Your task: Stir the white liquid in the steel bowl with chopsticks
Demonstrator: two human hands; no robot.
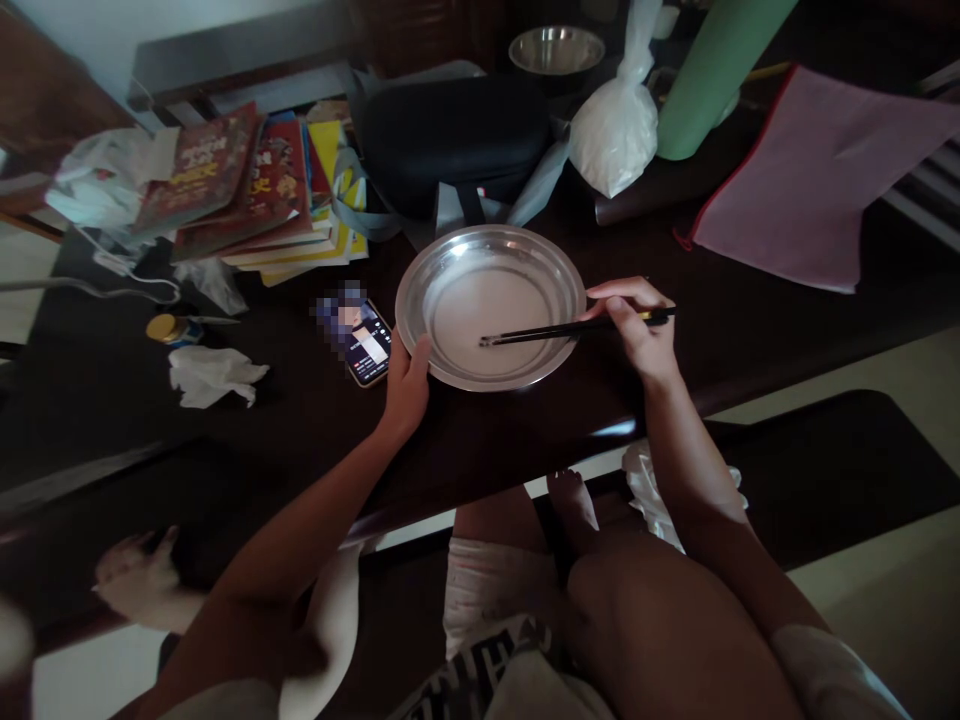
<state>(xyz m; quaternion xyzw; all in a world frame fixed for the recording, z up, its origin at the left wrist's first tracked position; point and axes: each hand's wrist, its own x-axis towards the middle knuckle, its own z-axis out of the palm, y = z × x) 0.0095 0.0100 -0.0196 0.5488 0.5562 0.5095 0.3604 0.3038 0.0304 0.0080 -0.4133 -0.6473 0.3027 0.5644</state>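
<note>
A steel plate (491, 305) lies on the dark table (750, 330), close to its near edge and about midway along it. The left hand (406, 385) grips the plate's near-left rim, thumb on top, fingers curled under. The right hand (637, 325) is closed around a pair of black chopsticks (574, 328), held near their far end; the tips rest inside the plate, near its centre. A phone (364, 345) lies just beside the plate on the left, screen lit. Crumpled tissue (210, 375) and a small jar (169, 328) sit toward the left edge. Stacked books (255, 185), a black case (454, 140), a white bag (615, 130) and a pink cloth (817, 170) occupy the far side.
</note>
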